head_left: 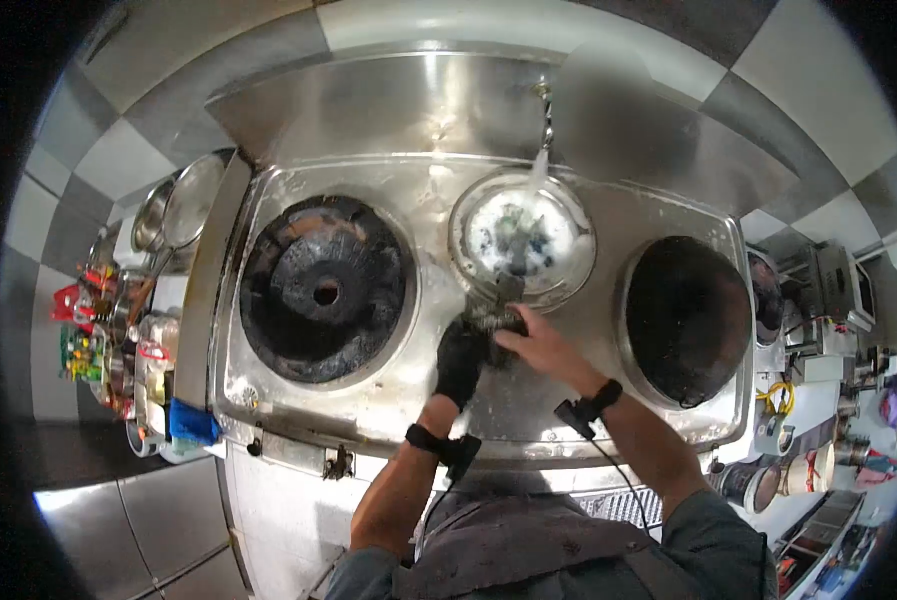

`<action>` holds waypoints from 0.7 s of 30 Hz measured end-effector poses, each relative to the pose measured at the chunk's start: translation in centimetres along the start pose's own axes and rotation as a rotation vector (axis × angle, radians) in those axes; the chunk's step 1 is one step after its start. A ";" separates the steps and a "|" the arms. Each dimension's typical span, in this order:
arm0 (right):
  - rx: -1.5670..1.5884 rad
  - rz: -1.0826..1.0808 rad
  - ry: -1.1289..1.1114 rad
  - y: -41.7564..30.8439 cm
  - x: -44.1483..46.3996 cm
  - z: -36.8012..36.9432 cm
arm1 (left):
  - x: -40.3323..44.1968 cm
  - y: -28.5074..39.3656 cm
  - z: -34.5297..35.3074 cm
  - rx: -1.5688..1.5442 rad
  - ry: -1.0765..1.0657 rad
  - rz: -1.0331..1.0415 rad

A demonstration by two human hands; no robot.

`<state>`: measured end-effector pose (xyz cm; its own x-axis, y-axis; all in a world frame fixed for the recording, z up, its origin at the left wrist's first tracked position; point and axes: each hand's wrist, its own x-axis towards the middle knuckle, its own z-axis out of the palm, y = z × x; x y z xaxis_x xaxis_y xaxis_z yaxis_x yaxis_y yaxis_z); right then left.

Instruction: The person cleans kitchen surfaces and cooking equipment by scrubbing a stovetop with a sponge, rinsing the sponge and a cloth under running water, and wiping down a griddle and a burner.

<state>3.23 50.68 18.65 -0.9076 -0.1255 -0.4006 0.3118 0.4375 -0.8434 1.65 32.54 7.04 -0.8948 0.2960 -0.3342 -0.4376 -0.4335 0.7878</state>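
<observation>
My left hand (pixel 461 352) wears a black glove and is closed round a dark, wet item (pixel 496 305) whose shape is blurred. My bare right hand (pixel 540 342) pinches the same item from the right, its fingers pressed together. Both hands are just below a round metal basin (pixel 460 238) set into the steel stove top (pixel 528 400). Water runs from a thin tap (pixel 547 125) into the basin, where white foam (pixel 516 232) and some dark bits show. The item's upper end reaches the basin's near edge.
A black burner ring (pixel 326 290) is to the left and a dark wok (pixel 688 322) to the right. A blue cloth (pixel 194 422) hangs at the left front edge. Pans (pixel 193 200) and bottles stand at far left; a yellow coil (pixel 776 398) is at far right.
</observation>
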 end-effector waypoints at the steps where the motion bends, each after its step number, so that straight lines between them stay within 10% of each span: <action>1: 0.035 -0.008 0.059 0.4 -0.3 0.1 | 0.5 0.2 0.6 0.025 -0.051 -0.040; 8: 0.535 -0.124 0.101 3.0 1.7 -5.1 | 0.4 4.5 5.4 -0.032 -0.138 -0.124; 12: 0.181 -0.383 0.322 -1.0 2.1 -7.0 | 3.1 4.6 5.5 -0.001 -0.163 0.074; 14: 0.480 -0.147 0.324 0.9 6.0 -8.4 | 5.1 5.2 4.9 0.227 -0.102 0.140; 15: 0.628 0.045 0.363 1.9 8.2 -9.4 | 5.6 5.9 4.5 -0.149 -0.196 0.051; 21: 0.561 0.032 0.629 2.5 16.2 -11.8 | 11.9 5.7 5.2 0.260 -0.196 0.199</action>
<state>-13.95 60.23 14.26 -0.8313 0.4719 -0.2937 0.2829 -0.0955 -0.9544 -11.07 38.06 10.25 -0.9150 0.3961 -0.0764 -0.1980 -0.2759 0.9406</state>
